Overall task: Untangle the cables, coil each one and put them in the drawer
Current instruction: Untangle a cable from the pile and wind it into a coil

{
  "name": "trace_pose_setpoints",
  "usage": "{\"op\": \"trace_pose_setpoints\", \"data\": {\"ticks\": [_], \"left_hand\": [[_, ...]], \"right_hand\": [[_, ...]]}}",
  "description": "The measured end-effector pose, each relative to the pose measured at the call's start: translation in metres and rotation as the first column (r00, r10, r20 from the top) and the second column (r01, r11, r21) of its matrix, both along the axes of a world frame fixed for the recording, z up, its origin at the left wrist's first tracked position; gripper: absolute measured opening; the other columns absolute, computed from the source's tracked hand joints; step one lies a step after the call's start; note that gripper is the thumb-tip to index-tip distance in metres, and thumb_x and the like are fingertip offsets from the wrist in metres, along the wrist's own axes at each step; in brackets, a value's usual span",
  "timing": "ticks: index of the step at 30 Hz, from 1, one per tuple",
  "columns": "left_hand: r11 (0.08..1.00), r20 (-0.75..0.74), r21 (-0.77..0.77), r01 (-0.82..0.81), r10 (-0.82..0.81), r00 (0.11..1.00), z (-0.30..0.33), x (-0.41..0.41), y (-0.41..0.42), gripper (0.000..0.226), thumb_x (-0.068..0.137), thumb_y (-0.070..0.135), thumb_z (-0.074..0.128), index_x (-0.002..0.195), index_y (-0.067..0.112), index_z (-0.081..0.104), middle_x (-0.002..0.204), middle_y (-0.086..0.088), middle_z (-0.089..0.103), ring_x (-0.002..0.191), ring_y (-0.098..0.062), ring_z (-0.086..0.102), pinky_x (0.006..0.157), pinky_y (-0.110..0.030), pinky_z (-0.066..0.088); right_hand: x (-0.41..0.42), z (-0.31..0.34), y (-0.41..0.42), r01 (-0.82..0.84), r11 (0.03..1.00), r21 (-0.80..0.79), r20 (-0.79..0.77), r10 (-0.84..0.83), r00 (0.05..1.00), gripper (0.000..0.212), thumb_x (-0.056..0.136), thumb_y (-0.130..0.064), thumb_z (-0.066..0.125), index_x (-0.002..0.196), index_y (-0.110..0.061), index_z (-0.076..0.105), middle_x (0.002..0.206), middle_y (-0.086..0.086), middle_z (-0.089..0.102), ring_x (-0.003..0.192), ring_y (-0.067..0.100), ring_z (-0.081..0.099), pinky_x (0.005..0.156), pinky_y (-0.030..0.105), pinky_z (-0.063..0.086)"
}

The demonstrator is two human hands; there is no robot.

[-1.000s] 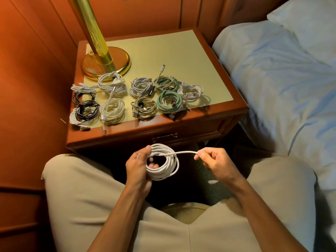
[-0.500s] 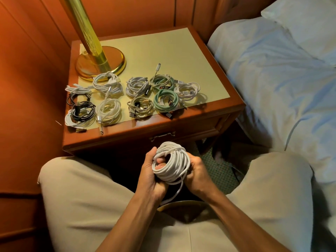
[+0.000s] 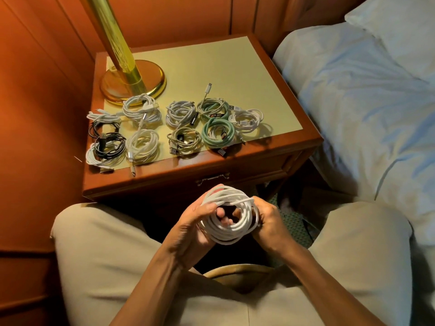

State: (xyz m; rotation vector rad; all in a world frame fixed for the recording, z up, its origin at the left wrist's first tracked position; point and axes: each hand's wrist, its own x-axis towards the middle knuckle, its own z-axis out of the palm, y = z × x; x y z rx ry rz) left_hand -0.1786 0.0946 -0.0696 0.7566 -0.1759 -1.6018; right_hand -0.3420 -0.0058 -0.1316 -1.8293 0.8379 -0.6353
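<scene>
Just in front of the nightstand [image 3: 235, 165], left hand [image 3: 195, 228] and right hand [image 3: 267, 223] curl around the white cable coil [image 3: 229, 215], which looks light and springy, best gripped across its bundled loops.

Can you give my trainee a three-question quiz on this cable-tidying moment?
1. True or false: the drawer of the nightstand is open.
2. What do the left hand and right hand hold between them?
A. a black cable
B. a white cable coil
C. a green cable
3. Fill in: the brass lamp base stands at the nightstand's back ____ corner.

Key
1. False: it is shut, and the coiled cables lie on top.
2. B, with both hands curled round it.
3. Left.
</scene>
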Motion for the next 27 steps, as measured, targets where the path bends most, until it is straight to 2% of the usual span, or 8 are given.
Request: {"op": "trace_pose_setpoints", "data": {"ticks": [3, 8, 11, 13, 15, 17, 23, 27], "left_hand": [[0.998, 0.072, -0.012, 0.064, -0.063, 0.995, 0.001, 0.0, 0.001, 0.072, 0.062, 0.019, 0.083, 0.13, 0.007, 0.06, 0.075, 0.001, 0.065, 0.061, -0.009, 0.051, 0.074, -0.031, 0.049], [0.993, 0.325, 0.078, -0.087, 0.058, 0.944, -0.006, 0.002, -0.005, 0.054, 0.077, 0.011, 0.067, 0.127, -0.005, 0.055, 0.075, 0.001, 0.064, 0.051, -0.007, 0.047, 0.057, -0.024, 0.043], [0.961, 0.405, 0.133, -0.243, 0.171, 0.898, -0.012, 0.009, -0.006, 0.056, 0.073, 0.01, 0.069, 0.125, -0.005, 0.056, 0.09, -0.01, 0.068, 0.055, -0.008, 0.058, 0.052, -0.018, 0.048], [0.94, 0.443, 0.14, -0.311, 0.221, 0.869, -0.017, 0.016, -0.004, 0.058, 0.07, 0.01, 0.071, 0.124, -0.003, 0.057, 0.102, -0.019, 0.067, 0.062, -0.01, 0.062, 0.053, -0.019, 0.049], [0.929, 0.483, 0.143, -0.341, 0.235, 0.844, -0.02, 0.021, -0.003, 0.059, 0.067, 0.012, 0.073, 0.123, 0.002, 0.058, 0.108, -0.019, 0.069, 0.076, -0.017, 0.068, 0.059, -0.021, 0.052], [0.929, 0.539, 0.135, -0.344, 0.222, 0.813, -0.018, 0.022, -0.002, 0.059, 0.063, 0.015, 0.077, 0.119, 0.009, 0.06, 0.105, -0.013, 0.072, 0.087, -0.021, 0.07, 0.067, -0.025, 0.055], [0.981, 0.568, 0.062, -0.184, 0.117, 0.815, -0.009, 0.012, -0.001, 0.078, 0.054, 0.025, 0.083, 0.127, 0.02, 0.055, 0.103, -0.01, 0.071, 0.079, -0.015, 0.069, 0.059, -0.023, 0.053], [0.998, 0.644, -0.014, -0.053, 0.05, 0.764, -0.004, 0.005, 0.002, 0.077, 0.057, 0.025, 0.082, 0.128, 0.021, 0.053, 0.103, -0.008, 0.072, 0.088, -0.019, 0.07, 0.063, -0.026, 0.054]], "right_hand": [[0.0, 0.002, -0.002, -0.044, 0.997, -0.062, -0.056, 0.04, 0.998, 0.014, 0.088, -0.024, 0.07, 0.079, -0.016, 0.062, 0.076, -0.003, 0.061, 0.067, 0.008, 0.058, 0.059, 0.036, 0.048], [-0.001, -0.002, -0.012, -0.056, 0.976, -0.212, -0.182, 0.017, 0.983, 0.011, 0.087, -0.009, 0.062, 0.088, -0.009, 0.073, 0.086, -0.012, 0.063, 0.083, 0.008, 0.06, 0.077, 0.035, 0.051], [-0.011, 0.019, -0.017, 0.069, 0.996, -0.059, -0.176, -0.078, 0.981, 0.021, 0.091, -0.006, 0.065, 0.098, -0.024, 0.074, 0.081, -0.014, 0.069, 0.084, 0.003, 0.066, 0.077, 0.021, 0.051], [-0.018, 0.033, -0.015, 0.026, 0.998, 0.056, -0.116, -0.02, 0.993, 0.031, 0.093, -0.009, 0.064, 0.11, -0.034, 0.068, 0.077, -0.009, 0.07, 0.081, 0.006, 0.067, 0.076, 0.015, 0.05], [-0.021, 0.043, -0.009, -0.023, 0.986, 0.166, -0.015, 0.026, 1.0, 0.029, 0.093, -0.019, 0.062, 0.118, -0.034, 0.067, 0.078, -0.003, 0.068, 0.074, 0.011, 0.066, 0.074, 0.021, 0.053], [-0.02, 0.049, -0.001, -0.03, 0.973, 0.229, 0.021, 0.026, 0.999, 0.02, 0.095, -0.025, 0.061, 0.111, -0.031, 0.072, 0.077, -0.002, 0.067, 0.068, 0.012, 0.063, 0.064, 0.026, 0.052], [0.002, 0.05, 0.029, -0.015, 0.998, -0.059, -0.049, 0.012, 0.999, 0.01, 0.092, -0.016, 0.067, 0.09, -0.017, 0.077, 0.084, -0.011, 0.072, 0.081, 0.001, 0.067, 0.073, 0.015, 0.05], [0.007, 0.04, 0.04, -0.228, 0.935, -0.27, -0.299, 0.144, 0.943, 0.019, 0.093, -0.029, 0.05, 0.091, -0.019, 0.066, 0.088, -0.006, 0.059, 0.083, 0.01, 0.053, 0.073, 0.031, 0.045]]}}
